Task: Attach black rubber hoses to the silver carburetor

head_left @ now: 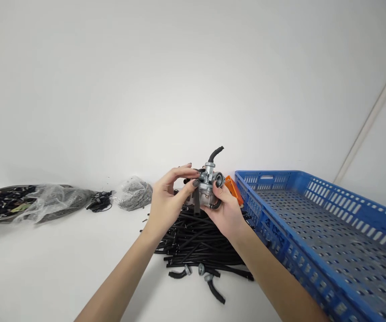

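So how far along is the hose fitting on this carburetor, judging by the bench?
Done: the carburetor already carries one bent black hose on top. In hand: the right hand grips the body while the left hand pinches at its side. Left: a large pile of black hoses lies on the table, and the blue crate shows nothing inside.

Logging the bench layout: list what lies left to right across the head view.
Bag of dark parts → black cable bundle → bag of small metal pieces → left hand → carburetor → blue crate.
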### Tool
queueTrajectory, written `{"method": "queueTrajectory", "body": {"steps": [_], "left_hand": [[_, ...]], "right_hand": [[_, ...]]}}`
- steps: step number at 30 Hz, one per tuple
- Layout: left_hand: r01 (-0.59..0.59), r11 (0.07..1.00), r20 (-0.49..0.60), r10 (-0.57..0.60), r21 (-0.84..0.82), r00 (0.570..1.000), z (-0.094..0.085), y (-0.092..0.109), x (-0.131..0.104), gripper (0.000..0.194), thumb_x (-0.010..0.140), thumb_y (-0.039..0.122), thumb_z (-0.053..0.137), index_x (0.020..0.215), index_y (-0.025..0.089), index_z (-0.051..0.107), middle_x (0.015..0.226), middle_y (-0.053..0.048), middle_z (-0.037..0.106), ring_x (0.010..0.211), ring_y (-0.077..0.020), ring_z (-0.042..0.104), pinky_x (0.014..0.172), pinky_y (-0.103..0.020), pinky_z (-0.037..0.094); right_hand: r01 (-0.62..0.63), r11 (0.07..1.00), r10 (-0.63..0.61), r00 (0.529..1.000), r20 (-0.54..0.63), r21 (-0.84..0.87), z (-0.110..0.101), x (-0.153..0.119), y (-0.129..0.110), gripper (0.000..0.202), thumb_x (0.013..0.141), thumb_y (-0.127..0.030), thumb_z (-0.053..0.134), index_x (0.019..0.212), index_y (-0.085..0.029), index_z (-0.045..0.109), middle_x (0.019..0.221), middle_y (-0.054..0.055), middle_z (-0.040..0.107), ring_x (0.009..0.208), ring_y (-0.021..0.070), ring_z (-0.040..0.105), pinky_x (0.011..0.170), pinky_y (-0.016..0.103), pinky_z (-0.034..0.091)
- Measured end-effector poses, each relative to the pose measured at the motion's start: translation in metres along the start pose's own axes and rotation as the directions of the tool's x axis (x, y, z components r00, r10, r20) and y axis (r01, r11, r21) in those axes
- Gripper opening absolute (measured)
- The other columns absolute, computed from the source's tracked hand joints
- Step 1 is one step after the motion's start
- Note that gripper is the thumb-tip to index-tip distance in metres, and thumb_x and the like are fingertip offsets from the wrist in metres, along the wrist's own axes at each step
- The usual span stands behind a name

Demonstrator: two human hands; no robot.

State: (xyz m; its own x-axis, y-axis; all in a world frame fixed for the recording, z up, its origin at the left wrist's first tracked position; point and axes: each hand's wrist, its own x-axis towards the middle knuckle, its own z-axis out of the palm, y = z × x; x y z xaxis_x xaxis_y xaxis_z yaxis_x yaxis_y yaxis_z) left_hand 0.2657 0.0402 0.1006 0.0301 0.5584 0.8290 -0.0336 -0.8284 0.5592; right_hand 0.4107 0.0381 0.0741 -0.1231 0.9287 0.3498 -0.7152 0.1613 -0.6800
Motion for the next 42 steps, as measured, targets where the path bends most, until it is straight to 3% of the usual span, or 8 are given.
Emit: {"method": "queueTrajectory", "body": {"steps": [5,8,10,17,20,25,30,42], "left_hand": [[0.328,0.920,0.050,-0.325,-0.215,0.944,0.011,-0.014,-0.007,0.083,0.072,0.047,0.087,0.141,0.033,0.043,0.153,-0.009,0.037,0.133,-0.0326,0.045,0.107,-0.044,0.044],[0.602,0.690,0.319,-0.511,-0.401,0.798,0.010,-0.019,-0.011,0.084,0.067,0.052,0.089,0.136,0.028,0.049,0.144,-0.014,0.047,0.119,-0.0352,0.056,0.088,-0.041,0.056],[0.649,0.606,0.391,-0.518,-0.460,0.761,0.009,-0.021,-0.012,0.072,0.065,0.049,0.091,0.123,0.023,0.058,0.132,-0.014,0.056,0.109,-0.0323,0.062,0.078,-0.035,0.058],[0.597,0.648,0.345,-0.488,-0.472,0.802,0.010,-0.010,-0.008,0.072,0.068,0.039,0.091,0.129,0.026,0.054,0.116,-0.009,0.064,0.092,-0.0256,0.067,0.065,-0.028,0.059],[0.554,0.709,0.257,-0.492,-0.436,0.832,0.012,-0.008,-0.006,0.082,0.066,0.039,0.092,0.135,0.027,0.049,0.118,-0.010,0.063,0.093,-0.0290,0.066,0.063,-0.031,0.060],[0.386,0.871,-0.025,-0.412,-0.303,0.911,0.012,-0.012,-0.004,0.086,0.064,0.038,0.092,0.137,0.026,0.047,0.115,-0.010,0.064,0.099,-0.0309,0.065,0.067,-0.033,0.061],[0.317,0.915,-0.161,-0.362,-0.250,0.918,0.004,-0.012,-0.002,0.085,0.067,0.037,0.091,0.138,0.030,0.046,0.113,-0.008,0.065,0.099,-0.0290,0.066,0.072,-0.035,0.061],[0.457,0.818,-0.070,-0.510,-0.350,0.858,0.007,-0.011,-0.001,0.093,0.063,0.042,0.092,0.141,0.030,0.043,0.116,-0.009,0.062,0.091,-0.0267,0.067,0.068,-0.033,0.059]], "right_hand": [[0.115,0.992,-0.109,0.987,0.120,-0.048,0.000,0.000,0.002,0.057,0.075,-0.040,0.088,0.123,-0.027,0.060,0.119,0.006,0.065,0.114,0.0304,0.061,0.099,0.047,0.052],[0.200,0.961,-0.153,0.959,0.238,-0.190,-0.001,0.001,-0.002,0.063,0.080,-0.040,0.084,0.133,-0.028,0.053,0.132,0.007,0.059,0.123,0.0305,0.055,0.108,0.047,0.046],[0.245,0.920,-0.158,0.946,0.282,-0.307,-0.003,0.002,-0.006,0.066,0.083,-0.043,0.081,0.138,-0.027,0.049,0.136,0.008,0.056,0.128,0.0306,0.051,0.112,0.047,0.041],[0.418,0.593,-0.228,0.907,0.354,-0.688,-0.013,0.008,-0.020,0.067,0.086,-0.062,0.071,0.140,-0.027,0.052,0.150,0.008,0.040,0.145,0.0330,0.024,0.117,0.051,0.031],[0.371,0.584,-0.217,0.929,0.301,-0.722,-0.016,0.010,-0.030,0.066,0.088,-0.064,0.068,0.140,-0.028,0.051,0.148,0.009,0.041,0.140,0.0317,0.032,0.114,0.051,0.033],[0.281,0.565,-0.197,0.959,0.204,-0.776,-0.010,-0.002,-0.060,0.042,0.088,-0.060,0.066,0.101,-0.021,0.069,0.101,0.009,0.067,0.097,0.0265,0.062,0.088,0.039,0.052],[0.151,0.323,0.019,0.986,0.166,-0.934,-0.003,-0.015,-0.062,0.028,0.085,-0.043,0.068,0.099,-0.020,0.074,0.073,0.005,0.060,0.062,0.0194,0.052,0.057,0.032,0.045],[0.474,0.493,-0.323,0.878,0.352,-0.729,-0.007,-0.003,-0.035,0.005,0.084,-0.021,0.064,0.088,-0.020,0.068,0.093,0.005,0.052,0.082,0.0191,0.060,0.074,0.031,0.055]]}}
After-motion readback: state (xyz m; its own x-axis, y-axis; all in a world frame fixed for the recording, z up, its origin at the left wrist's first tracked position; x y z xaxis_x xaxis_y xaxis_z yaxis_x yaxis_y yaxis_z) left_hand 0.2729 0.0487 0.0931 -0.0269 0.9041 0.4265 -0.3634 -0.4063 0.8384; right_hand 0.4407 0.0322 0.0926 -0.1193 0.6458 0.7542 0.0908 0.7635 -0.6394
